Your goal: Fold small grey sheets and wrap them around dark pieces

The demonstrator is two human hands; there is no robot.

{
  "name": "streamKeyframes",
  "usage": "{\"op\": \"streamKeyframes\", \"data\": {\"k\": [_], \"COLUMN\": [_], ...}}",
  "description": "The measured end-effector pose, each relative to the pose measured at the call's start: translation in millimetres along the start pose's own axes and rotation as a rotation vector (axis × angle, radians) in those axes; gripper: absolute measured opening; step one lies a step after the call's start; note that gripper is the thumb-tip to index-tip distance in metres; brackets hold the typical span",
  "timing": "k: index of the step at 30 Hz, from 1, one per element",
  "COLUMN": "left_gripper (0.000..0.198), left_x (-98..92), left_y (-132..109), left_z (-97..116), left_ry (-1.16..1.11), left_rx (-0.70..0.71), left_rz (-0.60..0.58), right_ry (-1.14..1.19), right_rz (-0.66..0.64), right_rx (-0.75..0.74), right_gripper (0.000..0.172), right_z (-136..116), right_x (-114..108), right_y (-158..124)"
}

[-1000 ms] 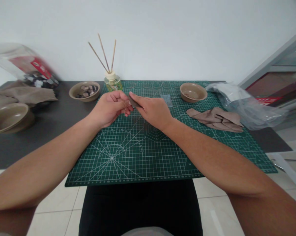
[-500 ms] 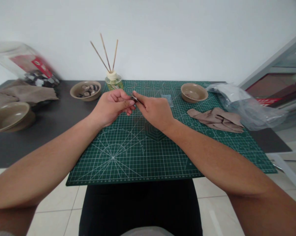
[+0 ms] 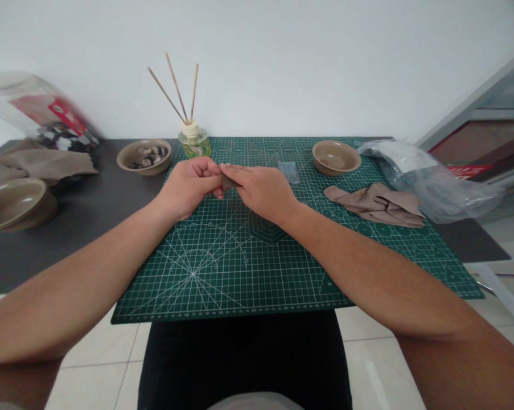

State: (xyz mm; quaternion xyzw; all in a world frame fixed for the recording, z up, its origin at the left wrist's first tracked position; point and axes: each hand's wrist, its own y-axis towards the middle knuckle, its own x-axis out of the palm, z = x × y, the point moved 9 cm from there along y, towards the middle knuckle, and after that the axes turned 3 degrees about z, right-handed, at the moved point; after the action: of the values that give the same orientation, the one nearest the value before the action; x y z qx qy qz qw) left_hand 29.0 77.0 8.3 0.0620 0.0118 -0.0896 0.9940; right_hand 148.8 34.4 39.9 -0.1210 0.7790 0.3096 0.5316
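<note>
My left hand (image 3: 194,185) and my right hand (image 3: 267,191) meet above the green cutting mat (image 3: 222,285). Between them shows a small brown flat piece (image 3: 229,181), its kind unclear, under the fingers of my right hand. The thumb and fingertips of my left hand are pinched together at its left end. Whatever small item lies inside that pinch is hidden. Both hands are closed. Just behind my left hand stands a reed diffuser bottle (image 3: 194,142) with three sticks.
A bowl of dark round pieces (image 3: 143,168) stands at left, another bowl (image 3: 9,219) nearer. A brown cloth (image 3: 380,208), a third bowl (image 3: 336,165), a small blue packet (image 3: 288,171) and a clear plastic bag (image 3: 444,196) lie right. A clear jar (image 3: 35,102) stands far left.
Both hands have shifted slightly left, and the brown piece shows between them where a small dark and light item showed before. The view has turned a little.
</note>
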Motion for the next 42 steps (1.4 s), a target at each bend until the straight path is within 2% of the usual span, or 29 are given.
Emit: {"op": "streamKeyframes", "data": {"k": [5,17,23,25,31,42], "left_gripper": [0.021,0.019,0.019,0.020,0.021,0.023], "left_x": [-2.2,-7.3,-9.1,-9.2,-10.8,1.9], "left_y": [0,2,1,1,2,1], "left_z": [4,-4,7,8,4,1], "left_ry": [-0.028,0.006,-0.049,-0.046,-0.067,-0.142], "left_rx": [0.044,0.009,0.156,0.166,0.138,0.053], "left_rz": [0.030,0.024,0.051,0.055,0.072,-0.028], "right_ry": [-0.014,-0.059,-0.052,-0.045,-0.024,-0.015], "right_rz": [0.018,0.044,0.097,0.110,0.111,0.059], "right_rx": [0.044,-0.048,-0.040,-0.033,-0.043,-0.092], "right_gripper": [0.050,0.053,0.055,0.055,0.062,0.062], "right_z": [2,-2,-2,-2,0,-6], "right_x": [-6,-2,-11,-13,-10,3], "right_y": [-1,1,0,0,-1,1]}}
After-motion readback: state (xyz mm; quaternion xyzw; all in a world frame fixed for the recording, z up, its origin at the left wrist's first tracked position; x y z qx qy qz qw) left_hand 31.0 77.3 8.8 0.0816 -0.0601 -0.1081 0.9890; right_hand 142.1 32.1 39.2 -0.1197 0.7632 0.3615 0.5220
